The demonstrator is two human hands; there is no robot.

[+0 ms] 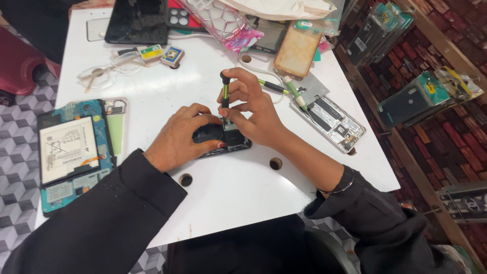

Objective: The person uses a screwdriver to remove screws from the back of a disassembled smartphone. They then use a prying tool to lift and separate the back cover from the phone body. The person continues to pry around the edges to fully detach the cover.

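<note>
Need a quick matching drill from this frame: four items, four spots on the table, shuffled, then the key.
Items
1 screwdriver
2 black phone
3 opened tablet
4 eyeglasses

Places
A under the left hand, table centre
B left edge of table, insides showing
C upright in the right hand
D far left part of table, beyond the tablet

Pairs: 1-C, 2-A, 3-B, 4-D

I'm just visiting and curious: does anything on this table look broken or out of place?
Yes. An opened tablet overhangs the table's left edge, battery and circuit boards bare. Another opened phone lies askew at the right edge.
</note>
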